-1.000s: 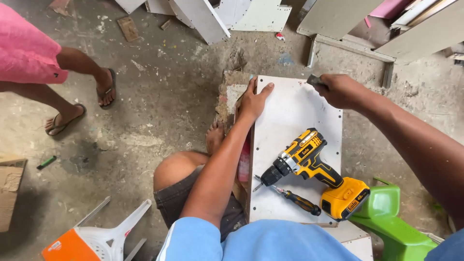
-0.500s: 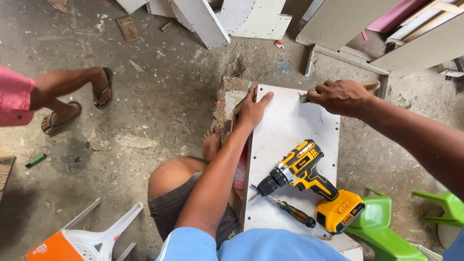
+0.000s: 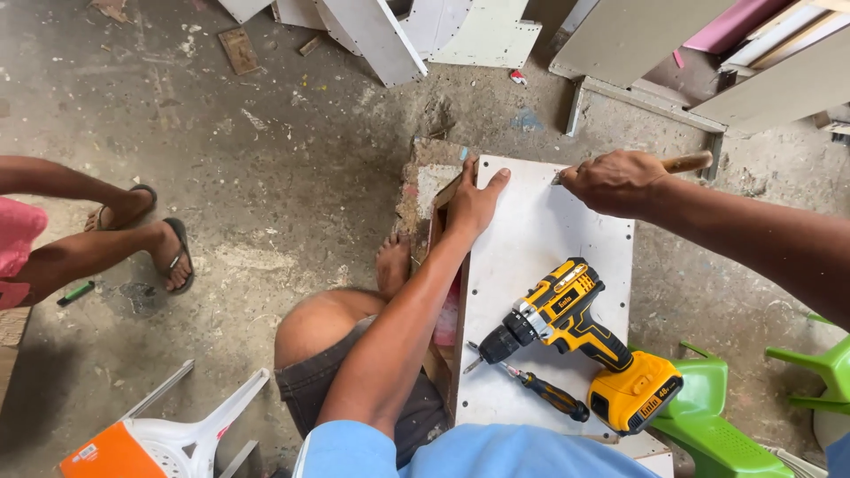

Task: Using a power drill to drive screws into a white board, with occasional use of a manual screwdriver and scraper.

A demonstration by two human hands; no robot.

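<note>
Head view: left hand (image 3: 474, 202) lies flat, fingers spread, on white rectangular board (image 3: 549, 257); right hand (image 3: 615, 181) is fisted around a wooden-handled tool (image 3: 686, 162), its tip hidden.

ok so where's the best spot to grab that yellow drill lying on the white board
Probably by the black-and-yellow handle between motor body and battery, coming from above. The yellow drill lies flat on its side on the white board, the handle exposed, its bit end close to the screwdriver.

Dusty concrete floor (image 3: 266, 177), leaning boards (image 3: 637, 35) — green plastic chairs (image 3: 717, 425)
</note>
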